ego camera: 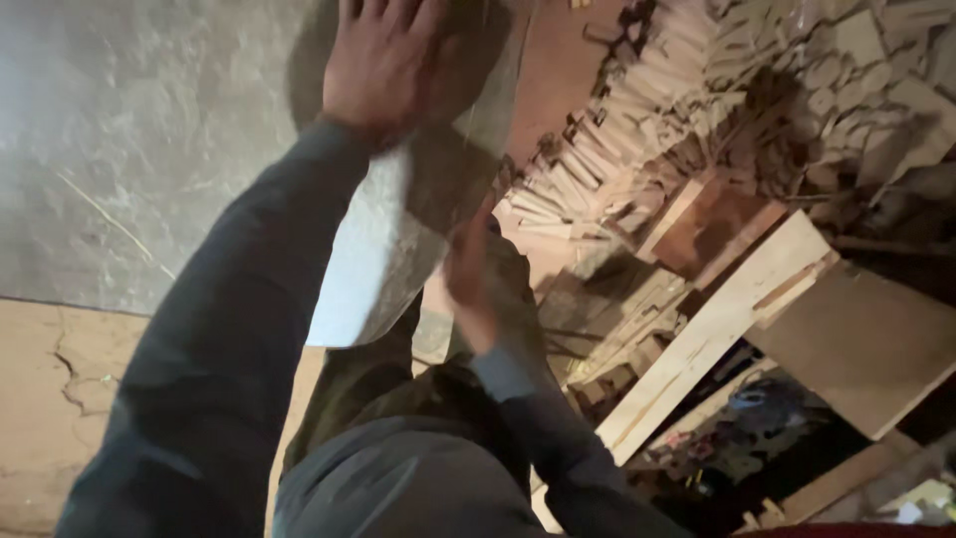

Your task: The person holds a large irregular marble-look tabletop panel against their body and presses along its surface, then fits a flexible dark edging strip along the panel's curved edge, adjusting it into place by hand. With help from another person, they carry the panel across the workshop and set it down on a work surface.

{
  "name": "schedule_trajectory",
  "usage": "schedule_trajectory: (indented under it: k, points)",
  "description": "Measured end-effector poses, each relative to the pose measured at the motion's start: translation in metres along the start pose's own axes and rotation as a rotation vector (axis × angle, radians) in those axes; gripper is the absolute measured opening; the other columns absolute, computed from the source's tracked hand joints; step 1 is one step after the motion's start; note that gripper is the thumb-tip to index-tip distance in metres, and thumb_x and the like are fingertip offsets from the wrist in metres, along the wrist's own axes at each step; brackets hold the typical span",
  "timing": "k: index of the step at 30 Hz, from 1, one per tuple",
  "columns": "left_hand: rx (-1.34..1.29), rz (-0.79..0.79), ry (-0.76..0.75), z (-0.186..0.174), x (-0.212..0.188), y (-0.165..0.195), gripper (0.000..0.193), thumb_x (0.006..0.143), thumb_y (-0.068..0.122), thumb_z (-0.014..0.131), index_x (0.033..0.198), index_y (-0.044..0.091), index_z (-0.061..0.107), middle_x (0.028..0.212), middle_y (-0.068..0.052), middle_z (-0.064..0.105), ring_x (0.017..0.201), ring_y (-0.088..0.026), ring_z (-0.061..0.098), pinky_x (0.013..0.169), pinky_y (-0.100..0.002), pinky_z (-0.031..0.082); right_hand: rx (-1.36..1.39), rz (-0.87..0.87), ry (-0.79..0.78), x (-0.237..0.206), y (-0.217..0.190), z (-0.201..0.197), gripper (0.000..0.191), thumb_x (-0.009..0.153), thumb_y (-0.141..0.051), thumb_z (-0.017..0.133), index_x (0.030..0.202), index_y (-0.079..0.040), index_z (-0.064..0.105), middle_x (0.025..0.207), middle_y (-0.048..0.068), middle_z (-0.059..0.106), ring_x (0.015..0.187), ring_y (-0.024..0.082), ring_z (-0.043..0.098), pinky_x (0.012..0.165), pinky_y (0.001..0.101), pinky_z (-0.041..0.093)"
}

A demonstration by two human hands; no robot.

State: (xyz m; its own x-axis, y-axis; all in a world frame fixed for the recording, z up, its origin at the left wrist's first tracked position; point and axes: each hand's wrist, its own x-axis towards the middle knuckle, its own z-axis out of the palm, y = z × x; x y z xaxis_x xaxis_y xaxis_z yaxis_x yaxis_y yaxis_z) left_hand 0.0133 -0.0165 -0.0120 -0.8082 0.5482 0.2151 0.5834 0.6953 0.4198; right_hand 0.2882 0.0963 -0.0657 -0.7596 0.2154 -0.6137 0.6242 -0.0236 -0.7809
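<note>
STEP: pressing sheet (pixel 418 214) against wall (pixel 129 130) | LEFT hand (pixel 378 65): flat, spread on sheet's top | RIGHT hand (pixel 476 279): at lower edge, grip unclear, blurred | NEXT: likely calls for steady pressure, smoothing downward | NEARBY: planks (pixel 717 319), wood pile (pixel 637 120)

A single head-worn camera looked steeply down along the person's own body, close enough that the dark sleeves filled the lower middle. The view was tilted, with a grey wall (pixel 129 149) at upper left and a heap of wood offcuts (pixel 697 110) at upper right. No second view shared the scene.
</note>
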Motion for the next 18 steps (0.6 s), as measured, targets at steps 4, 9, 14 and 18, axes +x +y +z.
schedule_trajectory:
  k: [4, 9, 14, 18]
  points:
    - [0.013, -0.01, -0.034, -0.01, 0.006, 0.004, 0.034, 0.109, 0.032, 0.061, 0.13, 0.006, 0.058, 0.141, -0.016, 0.055, 0.128, -0.038, 0.048, 0.111, -0.055, 0.035, 0.777, -0.207, -0.147, 0.104, -0.08, -0.049, 0.056, 0.116, -0.027, 0.052, 0.157, 0.007, 0.036, 0.142, 0.016, 0.057, 0.13, 0.024, 0.056, 0.111, 0.0366, 0.053]
    - [0.012, -0.041, -0.034, -0.012, 0.017, 0.003, 0.036, 0.104, 0.031, 0.063, 0.131, 0.007, 0.059, 0.139, -0.014, 0.055, 0.129, -0.035, 0.05, 0.112, -0.053, 0.036, 0.842, 0.045, -0.305, 0.196, -0.156, -0.101, 0.042, 0.102, -0.021, 0.071, 0.134, 0.003, 0.06, 0.116, 0.011, 0.069, 0.105, 0.024, 0.066, 0.093, 0.0376, 0.058]
    - [0.045, -0.023, -0.038, -0.014, 0.024, 0.001, 0.035, 0.104, 0.03, 0.068, 0.129, 0.007, 0.06, 0.142, -0.012, 0.056, 0.133, -0.032, 0.05, 0.114, -0.051, 0.039, 0.646, 0.212, -0.475, 0.236, -0.152, -0.128, 0.027, 0.101, -0.016, 0.077, 0.122, -0.004, 0.064, 0.098, 0.001, 0.066, 0.089, 0.016, 0.063, 0.076, 0.0332, 0.054]
    - [0.094, -0.053, -0.05, -0.016, 0.031, 0.0, 0.038, 0.095, 0.035, 0.071, 0.12, 0.009, 0.063, 0.134, -0.014, 0.059, 0.126, -0.034, 0.053, 0.106, -0.052, 0.04, 0.582, 0.124, -0.372, 0.272, -0.182, -0.129, 0.03, 0.096, -0.009, 0.082, 0.108, -0.013, 0.055, 0.098, -0.003, 0.055, 0.095, 0.015, 0.064, 0.077, 0.0355, 0.059]
